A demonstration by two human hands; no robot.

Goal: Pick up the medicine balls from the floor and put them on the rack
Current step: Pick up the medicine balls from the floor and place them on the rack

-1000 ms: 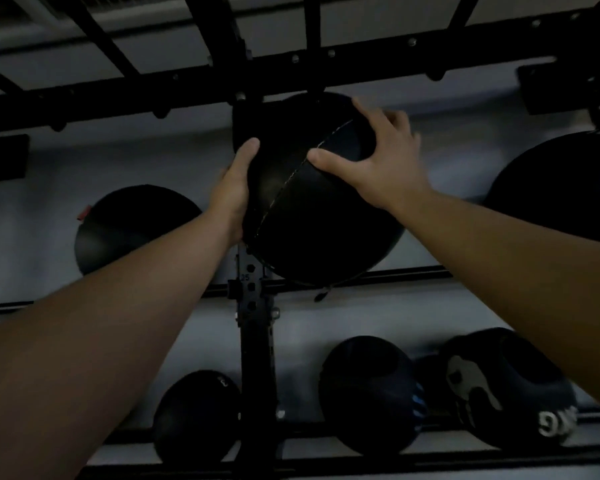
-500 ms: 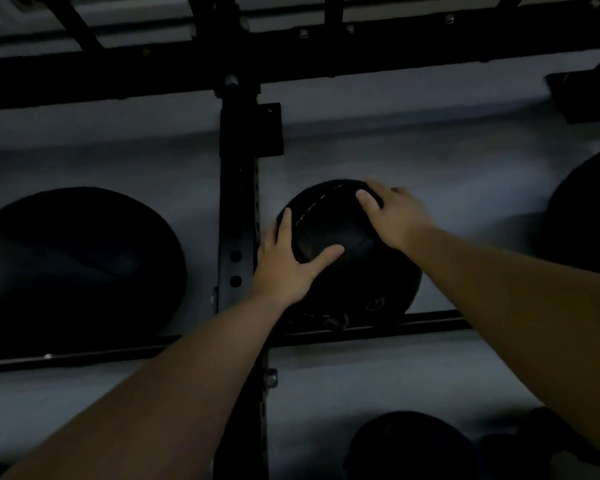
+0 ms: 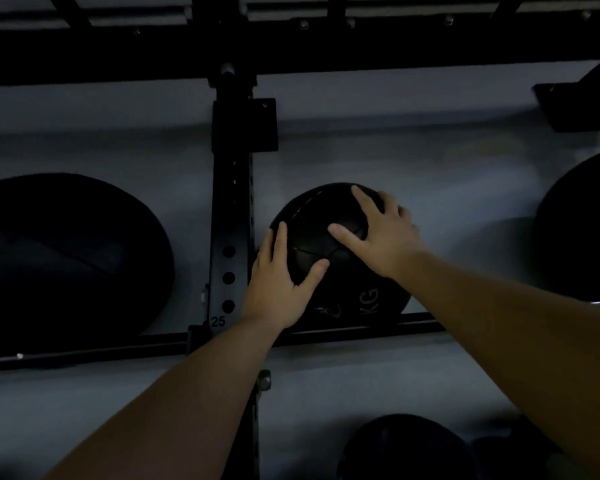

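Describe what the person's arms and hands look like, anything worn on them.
Both forearms are bare to the frame edge: no sleeves visible. The left hand and right hand are bare too, without gloves. No watch, wristband or ring shows, though the dim light could hide small details.

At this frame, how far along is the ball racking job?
Done: larger dark balls already sit on this rail, one at the left and one at the right edge; another ball shows on the level below. In hand: the medicine ball rests on the rack rail beside the upright post, with the left hand and right hand flat on it. Left: letting go; the floor is out of view.
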